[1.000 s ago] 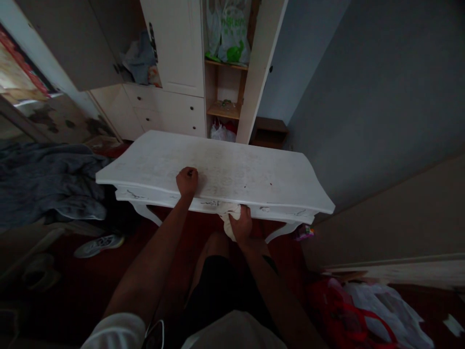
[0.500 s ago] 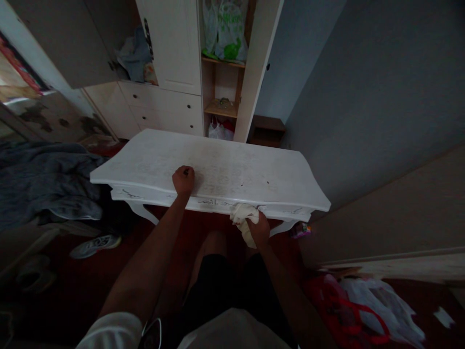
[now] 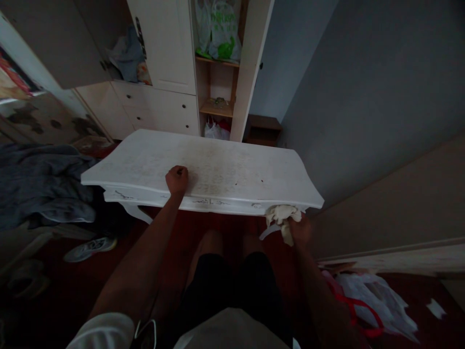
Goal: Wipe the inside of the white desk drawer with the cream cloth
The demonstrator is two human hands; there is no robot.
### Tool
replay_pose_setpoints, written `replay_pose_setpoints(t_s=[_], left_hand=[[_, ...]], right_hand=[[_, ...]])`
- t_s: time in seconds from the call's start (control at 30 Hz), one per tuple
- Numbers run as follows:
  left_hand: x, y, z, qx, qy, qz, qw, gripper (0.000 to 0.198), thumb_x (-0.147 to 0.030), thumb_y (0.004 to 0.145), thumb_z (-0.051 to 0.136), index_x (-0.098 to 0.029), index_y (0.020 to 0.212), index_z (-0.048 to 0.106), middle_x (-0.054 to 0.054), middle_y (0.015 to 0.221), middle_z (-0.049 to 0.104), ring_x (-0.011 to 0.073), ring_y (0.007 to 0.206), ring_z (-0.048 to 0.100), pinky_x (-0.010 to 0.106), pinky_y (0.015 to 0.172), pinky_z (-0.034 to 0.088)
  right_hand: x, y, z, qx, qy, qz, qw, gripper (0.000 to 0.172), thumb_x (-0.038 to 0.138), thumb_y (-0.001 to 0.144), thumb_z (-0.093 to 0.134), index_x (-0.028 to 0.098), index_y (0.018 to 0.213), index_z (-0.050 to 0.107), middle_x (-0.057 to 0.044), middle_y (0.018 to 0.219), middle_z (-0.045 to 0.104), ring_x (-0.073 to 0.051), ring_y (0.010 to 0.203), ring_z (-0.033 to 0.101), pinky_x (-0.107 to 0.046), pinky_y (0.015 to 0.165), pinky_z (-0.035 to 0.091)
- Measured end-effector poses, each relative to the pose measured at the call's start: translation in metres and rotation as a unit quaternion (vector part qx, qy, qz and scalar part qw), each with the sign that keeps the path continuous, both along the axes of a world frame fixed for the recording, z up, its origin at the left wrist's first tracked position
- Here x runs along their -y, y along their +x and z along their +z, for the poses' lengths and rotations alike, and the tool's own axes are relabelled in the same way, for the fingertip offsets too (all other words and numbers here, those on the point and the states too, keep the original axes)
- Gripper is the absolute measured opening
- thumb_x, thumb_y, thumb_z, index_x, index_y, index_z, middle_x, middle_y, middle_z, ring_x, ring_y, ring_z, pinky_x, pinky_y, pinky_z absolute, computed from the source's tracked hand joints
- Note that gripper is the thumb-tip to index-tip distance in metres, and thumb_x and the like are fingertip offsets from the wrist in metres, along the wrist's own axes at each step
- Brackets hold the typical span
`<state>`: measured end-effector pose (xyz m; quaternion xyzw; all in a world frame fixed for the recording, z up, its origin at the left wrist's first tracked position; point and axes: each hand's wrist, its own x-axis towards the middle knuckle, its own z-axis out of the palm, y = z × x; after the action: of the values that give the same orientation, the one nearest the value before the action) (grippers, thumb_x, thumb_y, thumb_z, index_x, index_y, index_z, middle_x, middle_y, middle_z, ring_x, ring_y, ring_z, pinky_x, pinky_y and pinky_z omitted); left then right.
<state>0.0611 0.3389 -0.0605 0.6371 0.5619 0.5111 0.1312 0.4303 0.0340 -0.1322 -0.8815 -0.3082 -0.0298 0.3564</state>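
Note:
A white table [image 3: 225, 165] with curved legs stands in front of me, its top dusty and stained. My left hand [image 3: 177, 179] rests as a closed fist on the near part of the tabletop. My right hand [image 3: 300, 229] is closed around a crumpled whitish cloth [image 3: 281, 215], which presses against the table's front edge near its right corner. My bare knees show below the table's edge.
A white wardrobe [image 3: 170, 53] with open doors stands behind the table, plastic bags [image 3: 218, 31] on its shelves. A grey blanket [image 3: 39, 174] lies at left, a shoe [image 3: 89, 247] on the dark red floor. Bags [image 3: 366, 300] lie at lower right beside a grey wall.
My right hand has slid the cloth rightward along the table's front edge, from the middle to near the right corner. My left hand stayed in its place on the tabletop.

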Motion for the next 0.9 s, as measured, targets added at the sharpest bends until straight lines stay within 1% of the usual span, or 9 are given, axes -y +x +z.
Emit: replay_pose_setpoints(t_s=[0.1,0.23,0.4,0.5,0.57,0.67,0.77,0.83,0.9], left_hand=[[0.0,0.0,0.001,-0.006,-0.003,0.004,1.0,0.021,-0.025,0.075,0.051,-0.014,0.077,0.069,0.008,0.078,0.069,0.0187,0.073,0.062,0.029,0.073,0.046],[0.002,0.001,0.003,-0.004,-0.007,0.007,1.0,0.021,-0.025,0.075,0.05,-0.015,0.077,0.069,0.008,0.078,0.068,0.0191,0.074,0.062,0.029,0.072,0.046],[0.003,0.0,0.004,-0.005,-0.015,0.008,1.0,0.024,-0.027,0.076,0.05,-0.014,0.08,0.07,0.009,0.078,0.069,0.0188,0.072,0.062,0.029,0.071,0.046],[0.003,0.0,0.004,-0.01,-0.012,0.008,1.0,0.025,-0.027,0.076,0.05,-0.014,0.08,0.07,0.009,0.079,0.069,0.0188,0.073,0.062,0.029,0.071,0.046],[0.003,0.0,0.004,-0.013,-0.01,0.008,1.0,0.024,-0.026,0.076,0.05,-0.014,0.08,0.07,0.009,0.079,0.069,0.0188,0.073,0.062,0.028,0.071,0.046],[0.003,0.0,0.005,-0.015,-0.012,0.012,1.0,0.024,-0.026,0.076,0.05,-0.013,0.08,0.07,0.009,0.08,0.069,0.0191,0.074,0.062,0.028,0.071,0.046],[0.005,0.001,0.007,-0.012,-0.012,0.011,1.0,0.024,-0.026,0.076,0.05,-0.013,0.08,0.07,0.01,0.08,0.069,0.0194,0.074,0.062,0.029,0.071,0.046],[0.006,0.001,0.008,-0.01,-0.017,0.014,1.0,0.023,-0.026,0.076,0.05,-0.014,0.079,0.07,0.009,0.079,0.069,0.0193,0.073,0.062,0.029,0.07,0.046],[0.006,0.001,0.009,-0.01,-0.023,0.018,1.0,0.023,-0.025,0.076,0.05,-0.015,0.078,0.069,0.008,0.079,0.069,0.0193,0.073,0.061,0.029,0.071,0.046]], right_hand=[[0.013,0.018,0.011,-0.017,0.01,-0.051,0.998,0.047,0.044,0.07,0.061,0.014,0.106,0.069,-0.017,0.097,0.07,-0.033,0.085,0.065,-0.041,0.072,0.048],[0.022,0.026,0.025,-0.025,0.076,-0.119,0.99,0.049,0.044,0.065,0.065,0.014,0.105,0.07,-0.015,0.096,0.07,-0.032,0.083,0.065,-0.04,0.071,0.047],[0.032,0.018,0.049,-0.034,0.135,-0.065,0.988,0.047,0.043,0.065,0.066,0.014,0.102,0.07,-0.013,0.094,0.07,-0.028,0.081,0.065,-0.039,0.074,0.049],[0.035,0.011,0.073,-0.038,0.173,-0.074,0.981,0.05,0.042,0.063,0.07,0.014,0.104,0.07,-0.011,0.095,0.07,-0.026,0.08,0.064,-0.039,0.075,0.049],[0.032,0.01,0.094,-0.023,0.203,-0.065,0.977,0.051,0.041,0.062,0.072,0.016,0.107,0.068,-0.01,0.097,0.07,-0.025,0.081,0.064,-0.037,0.074,0.05],[0.013,0.016,0.126,0.017,0.239,-0.035,0.97,0.053,0.042,0.064,0.073,0.015,0.109,0.067,-0.011,0.1,0.069,-0.025,0.084,0.064,-0.036,0.076,0.05],[-0.022,0.029,0.152,0.115,0.246,0.019,0.962,0.052,0.043,0.07,0.07,0.014,0.113,0.063,-0.012,0.105,0.066,-0.024,0.093,0.062,-0.037,0.084,0.049],[-0.052,0.039,0.161,0.181,0.228,0.048,0.955,0.051,0.043,0.075,0.066,0.014,0.116,0.06,-0.013,0.11,0.064,-0.025,0.099,0.06,-0.04,0.089,0.047],[-0.083,0.045,0.158,0.227,0.2,0.083,0.95,0.049,0.04,0.079,0.062,0.013,0.119,0.057,-0.015,0.114,0.061,-0.027,0.105,0.057,-0.043,0.092,0.044]])
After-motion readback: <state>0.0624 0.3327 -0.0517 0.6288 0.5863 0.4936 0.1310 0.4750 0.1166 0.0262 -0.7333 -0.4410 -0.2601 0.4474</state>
